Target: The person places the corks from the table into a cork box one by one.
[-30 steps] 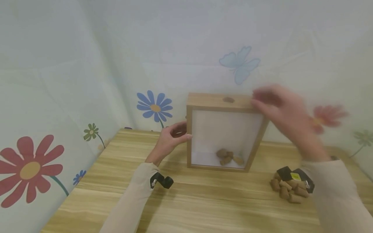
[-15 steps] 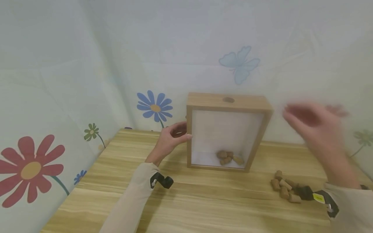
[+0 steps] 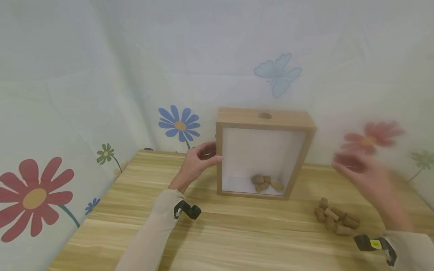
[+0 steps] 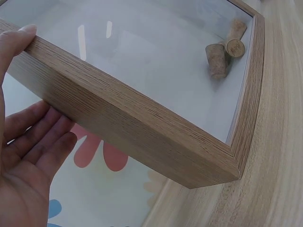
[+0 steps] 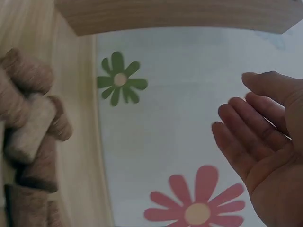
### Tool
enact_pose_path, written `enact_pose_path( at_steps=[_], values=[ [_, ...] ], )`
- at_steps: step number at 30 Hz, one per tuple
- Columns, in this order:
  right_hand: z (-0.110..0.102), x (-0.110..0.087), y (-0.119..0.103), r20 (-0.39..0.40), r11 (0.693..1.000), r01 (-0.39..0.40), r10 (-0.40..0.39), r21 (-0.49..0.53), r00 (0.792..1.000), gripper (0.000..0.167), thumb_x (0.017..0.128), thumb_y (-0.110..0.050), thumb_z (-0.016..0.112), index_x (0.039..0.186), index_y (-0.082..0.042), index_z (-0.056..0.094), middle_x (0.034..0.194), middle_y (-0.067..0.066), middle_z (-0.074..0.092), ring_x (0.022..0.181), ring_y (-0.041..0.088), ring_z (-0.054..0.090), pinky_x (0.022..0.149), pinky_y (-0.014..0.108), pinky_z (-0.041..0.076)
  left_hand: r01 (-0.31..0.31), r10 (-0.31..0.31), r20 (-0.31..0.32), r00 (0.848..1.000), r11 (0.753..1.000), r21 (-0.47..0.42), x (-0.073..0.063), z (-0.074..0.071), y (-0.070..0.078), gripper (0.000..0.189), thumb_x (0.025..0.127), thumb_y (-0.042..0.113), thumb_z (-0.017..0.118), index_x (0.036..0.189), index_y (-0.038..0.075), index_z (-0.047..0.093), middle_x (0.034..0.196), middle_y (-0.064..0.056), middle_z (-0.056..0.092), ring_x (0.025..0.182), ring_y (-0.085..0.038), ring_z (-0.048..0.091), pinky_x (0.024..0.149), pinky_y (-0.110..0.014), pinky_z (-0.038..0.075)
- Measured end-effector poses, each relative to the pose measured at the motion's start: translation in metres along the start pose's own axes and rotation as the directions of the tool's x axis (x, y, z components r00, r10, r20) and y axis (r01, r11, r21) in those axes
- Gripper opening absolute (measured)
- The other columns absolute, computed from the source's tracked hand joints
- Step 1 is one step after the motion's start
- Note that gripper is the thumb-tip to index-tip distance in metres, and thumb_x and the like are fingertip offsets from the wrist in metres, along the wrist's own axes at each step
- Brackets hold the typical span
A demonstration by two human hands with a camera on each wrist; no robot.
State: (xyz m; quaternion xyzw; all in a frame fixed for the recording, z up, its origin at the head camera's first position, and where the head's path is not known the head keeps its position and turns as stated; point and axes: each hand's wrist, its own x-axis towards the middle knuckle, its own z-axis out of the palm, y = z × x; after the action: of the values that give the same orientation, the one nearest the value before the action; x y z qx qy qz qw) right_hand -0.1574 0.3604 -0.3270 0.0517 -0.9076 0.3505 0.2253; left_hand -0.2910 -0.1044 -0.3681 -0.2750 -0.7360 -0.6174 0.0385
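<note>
A wooden shadow box (image 3: 266,119) with a clear front and a hole in its top stands upright on the table. Several corks (image 3: 262,183) lie inside at its bottom. My left hand (image 3: 196,162) holds the box by its left side, thumb (image 4: 21,40) on the front edge and fingers toward the back. To the right of the box my right hand (image 3: 367,177) hangs in the air, blurred in the head view. The right wrist view shows that hand (image 5: 270,137) with nothing in it, its fingers loosely bent. Below it lies a pile of loose corks (image 3: 335,218).
The pale wood table (image 3: 244,233) runs up to a white cloth backdrop (image 3: 203,75) printed with flowers and a butterfly. Black wrist cameras (image 3: 188,210) are strapped over both sleeves.
My right hand has moved from the top right corner of the box out to the right, then downward above the cork pile. The left hand and box have stayed in place.
</note>
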Motion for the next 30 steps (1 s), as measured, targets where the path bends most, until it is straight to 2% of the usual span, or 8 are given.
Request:
enact_pose_path(
  at_steps=[3,6,12,15,19,22,25,30],
  values=[
    [0.002,-0.004,0.012,0.078,1.0,-0.018,0.018,-0.01,0.997,0.044,0.102,-0.025,0.075,0.137,0.0,0.066,0.124,0.007,0.074,0.095,-0.018,0.056,0.076,0.006,0.048,0.006,-0.006,-0.001,1.0,1.0,0.0,0.0,0.0,0.0,0.06,0.093,0.017,0.082,0.147,0.0,0.06,0.138,-0.016,0.067,0.128,-0.03,0.064,0.108,-0.034,0.054],
    [0.006,-0.007,0.021,0.142,1.0,-0.008,0.009,-0.01,0.99,0.04,0.103,-0.022,0.073,0.135,0.001,0.067,0.126,0.026,0.071,0.095,-0.016,0.058,0.078,0.008,0.05,0.015,-0.015,-0.003,1.0,1.0,0.002,0.0,0.0,-0.001,0.061,0.093,0.022,0.083,0.147,0.002,0.061,0.137,-0.013,0.068,0.128,-0.027,0.064,0.108,-0.032,0.054],
    [0.014,-0.011,0.041,0.209,0.998,0.056,-0.053,-0.01,0.976,0.036,0.101,-0.017,0.075,0.13,0.003,0.07,0.121,0.024,0.073,0.098,-0.012,0.06,0.081,0.01,0.051,0.023,-0.023,-0.003,1.0,1.0,-0.006,-0.001,-0.001,-0.003,0.064,0.092,0.025,0.084,0.148,0.002,0.06,0.138,-0.013,0.067,0.128,-0.027,0.064,0.107,-0.032,0.054],
    [0.015,-0.014,0.048,0.237,0.998,0.064,-0.058,-0.017,0.97,0.038,0.1,-0.017,0.076,0.132,0.003,0.069,0.122,0.023,0.073,0.1,-0.011,0.06,0.084,0.012,0.051,0.031,-0.031,-0.007,1.0,1.0,-0.005,-0.002,-0.002,-0.001,0.065,0.092,0.025,0.084,0.148,0.002,0.059,0.138,-0.014,0.067,0.128,-0.028,0.064,0.107,-0.033,0.054],
    [0.018,-0.017,0.053,0.318,0.999,0.023,-0.006,-0.048,0.948,0.042,0.101,-0.022,0.075,0.134,0.002,0.067,0.124,0.021,0.073,0.103,-0.003,0.064,0.086,0.021,0.055,0.027,-0.027,-0.009,1.0,1.0,-0.006,-0.002,-0.003,-0.001,0.064,0.092,0.022,0.084,0.147,0.001,0.059,0.138,-0.015,0.067,0.127,-0.03,0.064,0.107,-0.033,0.055],
    [0.022,-0.02,0.056,0.39,0.998,0.017,0.009,-0.063,0.921,0.041,0.102,-0.023,0.074,0.133,0.002,0.067,0.123,0.018,0.074,0.105,0.01,0.067,0.086,0.029,0.057,0.02,-0.02,-0.008,1.0,1.0,0.0,-0.001,-0.002,-0.001,0.063,0.092,0.019,0.084,0.147,0.0,0.06,0.137,-0.017,0.067,0.127,-0.031,0.064,0.107,-0.034,0.055],
    [0.028,-0.022,0.06,0.426,0.997,0.04,-0.006,-0.071,0.905,0.036,0.1,-0.022,0.076,0.128,-0.001,0.071,0.119,0.014,0.076,0.104,0.019,0.069,0.087,0.034,0.059,0.019,-0.019,-0.008,1.0,1.0,0.006,-0.001,-0.002,-0.001,0.062,0.092,0.018,0.083,0.147,0.0,0.06,0.137,-0.017,0.067,0.127,-0.031,0.064,0.106,-0.034,0.055],
    [0.033,-0.024,0.068,0.437,0.994,0.066,-0.022,-0.086,0.899,0.029,0.096,-0.021,0.079,0.119,-0.005,0.075,0.113,0.011,0.078,0.101,0.026,0.071,0.089,0.048,0.059,0.023,-0.023,-0.003,1.0,1.0,0.013,0.0,-0.001,-0.002,0.063,0.093,0.02,0.083,0.147,0.001,0.06,0.137,-0.014,0.067,0.127,-0.029,0.064,0.106,-0.034,0.055]
  ],
)
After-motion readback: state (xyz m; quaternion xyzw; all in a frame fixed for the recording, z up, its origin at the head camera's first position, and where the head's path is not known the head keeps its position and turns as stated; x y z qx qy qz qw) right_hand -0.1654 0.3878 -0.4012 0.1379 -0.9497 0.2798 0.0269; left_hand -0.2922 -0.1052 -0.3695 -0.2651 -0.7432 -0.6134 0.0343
